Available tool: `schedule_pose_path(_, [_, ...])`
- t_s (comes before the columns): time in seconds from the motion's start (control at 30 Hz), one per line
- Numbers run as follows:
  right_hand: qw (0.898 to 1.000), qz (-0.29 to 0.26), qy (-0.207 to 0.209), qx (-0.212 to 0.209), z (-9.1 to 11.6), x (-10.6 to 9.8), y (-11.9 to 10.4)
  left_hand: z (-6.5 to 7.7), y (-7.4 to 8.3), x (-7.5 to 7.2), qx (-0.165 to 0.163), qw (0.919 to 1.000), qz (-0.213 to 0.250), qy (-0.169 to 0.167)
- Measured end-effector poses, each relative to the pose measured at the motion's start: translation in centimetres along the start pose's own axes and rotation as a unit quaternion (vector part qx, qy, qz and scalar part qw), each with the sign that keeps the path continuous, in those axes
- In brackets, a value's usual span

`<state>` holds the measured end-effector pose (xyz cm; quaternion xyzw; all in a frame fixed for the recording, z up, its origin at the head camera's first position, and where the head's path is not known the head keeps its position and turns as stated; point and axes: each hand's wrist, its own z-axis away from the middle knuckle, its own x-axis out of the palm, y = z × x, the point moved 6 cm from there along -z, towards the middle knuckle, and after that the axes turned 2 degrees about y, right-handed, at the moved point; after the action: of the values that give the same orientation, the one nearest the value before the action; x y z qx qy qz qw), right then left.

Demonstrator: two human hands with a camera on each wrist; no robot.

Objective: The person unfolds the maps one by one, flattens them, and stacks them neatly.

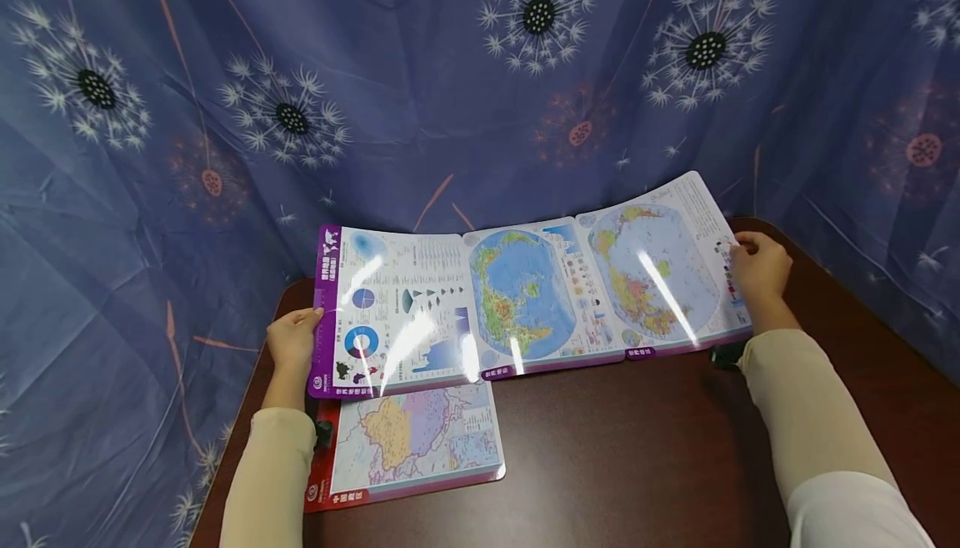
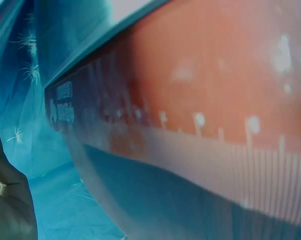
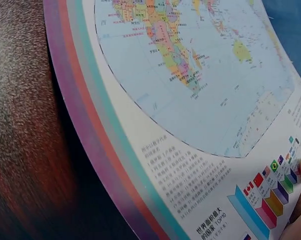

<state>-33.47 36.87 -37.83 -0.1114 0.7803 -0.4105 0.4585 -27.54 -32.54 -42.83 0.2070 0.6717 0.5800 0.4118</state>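
Note:
A glossy fold-out world map [image 1: 525,298] with a purple left border is spread open in three panels, angled up at the right. My left hand [image 1: 292,338] pinches its purple left edge, thumb on the front. At the far right edge, my right hand [image 1: 761,268] holds the last panel between thumb and fingers. Below and partly hidden under it lies a second laminated map [image 1: 408,439] with a red border. The left wrist view shows a red border with ruler marks [image 2: 215,75] close up; the right wrist view shows the held panel's printed flags [image 3: 265,177].
A dark brown wooden table [image 1: 600,456] lies beneath the maps. A blue curtain [image 1: 420,114] with dandelion prints hangs right behind the table and along its left side. Bright light streaks reflect off the map panels.

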Motion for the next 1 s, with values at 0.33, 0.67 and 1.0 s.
schedule_pose_path(0.33, [0.998,0.026,-0.031,-0.041,0.9,1.1,-0.1,-0.1,0.9,0.9,0.133,0.9753,-0.172,0.041])
schedule_pose_path(0.67, [0.994,0.039,-0.096,-0.035,1.3,2.1,0.4,-0.1,0.8,1.1,0.171,0.9573,-0.231,0.03])
schedule_pose_path(1.0, [0.988,0.028,-0.091,-0.12,1.9,2.6,-0.3,0.4,0.3,1.0,0.113,0.941,-0.316,-0.039])
